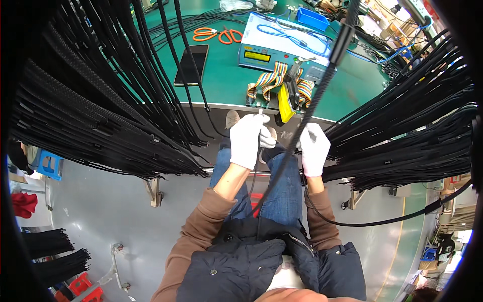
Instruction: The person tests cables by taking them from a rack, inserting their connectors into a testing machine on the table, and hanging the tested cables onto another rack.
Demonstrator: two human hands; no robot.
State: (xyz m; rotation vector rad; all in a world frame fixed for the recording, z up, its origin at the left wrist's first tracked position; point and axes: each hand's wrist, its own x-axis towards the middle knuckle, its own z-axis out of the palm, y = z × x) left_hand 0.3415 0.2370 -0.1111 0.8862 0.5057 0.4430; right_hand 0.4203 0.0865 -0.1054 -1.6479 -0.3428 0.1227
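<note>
My left hand, in a white glove, is closed on a thin black cable that hangs down over my lap. Its fingertips are at the near edge of the bench, right beside a test fixture with rainbow ribbon cables; whether the cable's end touches the fixture I cannot tell. My right hand, gloved too, pinches another black cable, which loops down past my sleeve and off to the right. A small clear piece shows by its fingertips. Between the hands and beyond them stands a yellow-and-black clamp.
A white-and-blue tester box sits on the green bench, near a phone and orange-handled scissors. Black cable bundles hang at left and right. One thick braided cable crosses close in front.
</note>
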